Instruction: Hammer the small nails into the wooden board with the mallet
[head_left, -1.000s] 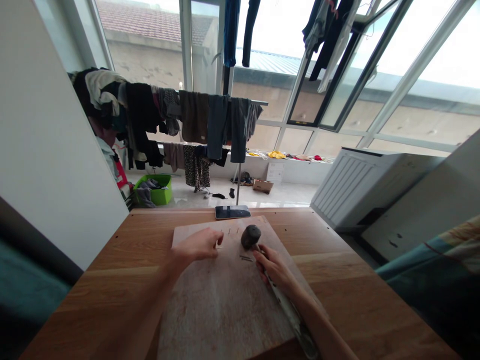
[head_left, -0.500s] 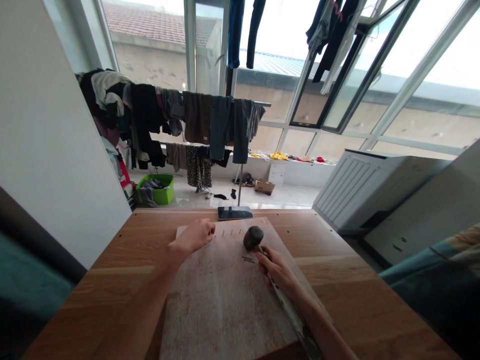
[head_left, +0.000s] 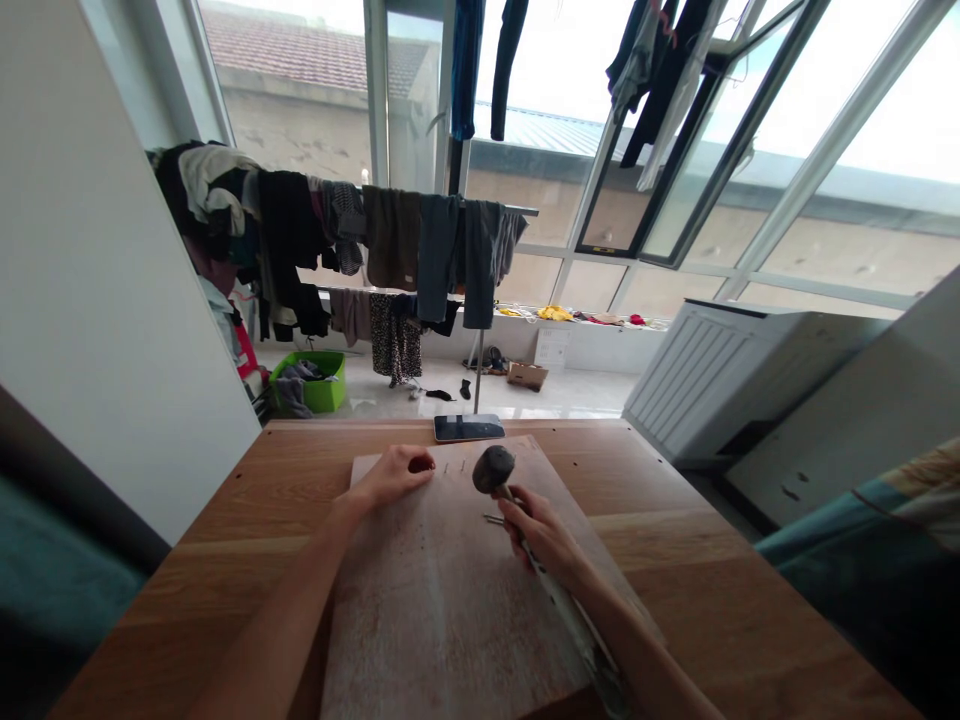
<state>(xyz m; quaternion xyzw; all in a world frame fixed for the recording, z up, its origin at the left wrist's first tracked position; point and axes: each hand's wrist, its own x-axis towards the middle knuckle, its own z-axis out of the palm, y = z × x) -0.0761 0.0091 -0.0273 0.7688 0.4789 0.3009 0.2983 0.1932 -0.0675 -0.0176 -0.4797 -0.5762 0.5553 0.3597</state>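
My left hand [head_left: 397,472] rests at the far left part of a worn wooden board [head_left: 427,600], thumb and forefinger pinched together on a nail that the fingers mostly hide. Just right of these fingertips, thin nails [head_left: 463,466] stand upright in a row in the board. My right hand [head_left: 536,525] grips a hammer with a dark, rounded head [head_left: 493,470] and a long pale handle. Its head is raised over the board, right of the standing nails, and covers part of the row. Loose nails [head_left: 493,519] lie beside the right fingers.
A phone [head_left: 469,428] lies at the far edge of the wooden table [head_left: 247,540], behind the board. Beyond stand a drying rack with clothes [head_left: 394,240], a green basket [head_left: 326,385] and a white appliance [head_left: 697,380]. White panels rise at the left.
The hammer head has moved slightly left, toward the nail row, and now covers one standing nail. My left fingers have shifted a little right and their grip looks rounder.
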